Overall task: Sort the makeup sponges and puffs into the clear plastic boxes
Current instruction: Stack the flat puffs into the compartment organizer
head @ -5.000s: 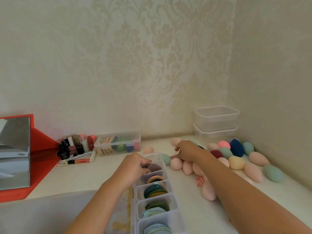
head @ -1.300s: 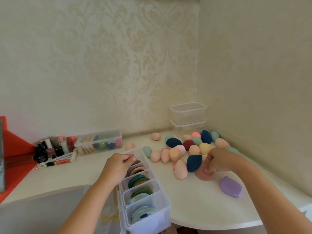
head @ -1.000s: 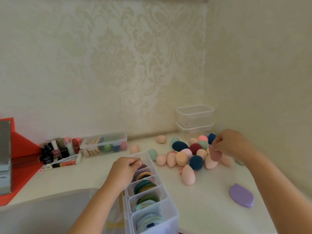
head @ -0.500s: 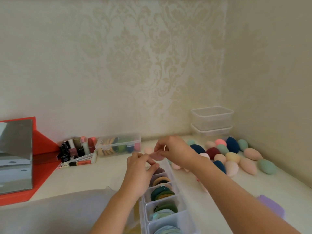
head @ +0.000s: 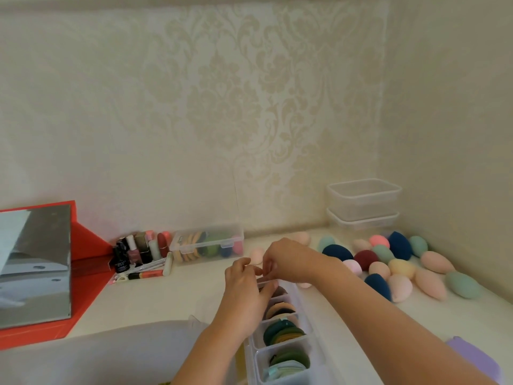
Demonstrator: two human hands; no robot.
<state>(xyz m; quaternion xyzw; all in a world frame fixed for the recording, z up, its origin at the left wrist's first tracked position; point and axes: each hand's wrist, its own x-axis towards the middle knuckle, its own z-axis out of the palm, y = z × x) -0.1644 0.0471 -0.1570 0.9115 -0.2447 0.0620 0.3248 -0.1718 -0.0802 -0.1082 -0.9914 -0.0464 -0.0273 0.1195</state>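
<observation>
We face a corner where two walls meet. The back wall (head: pixel 222 107) carries cream wallpaper with a pale damask pattern of scrolling leaves and flowers, and a thin vertical seam (head: pixel 235 195) runs down it. The right wall (head: pixel 458 120) has the same tone, its pattern fainter. Below them a white tabletop (head: pixel 172 295) reaches into the corner. At its left edge stands a mirror (head: pixel 33 265) in a red frame (head: pixel 88 245). Soft, even light falls across walls and tabletop.

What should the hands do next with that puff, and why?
Probably slip the puff down into the divided box's far compartment: the left hand and right hand both pinch it just above that slot, and nearer slots already hold stacked puffs.
</observation>
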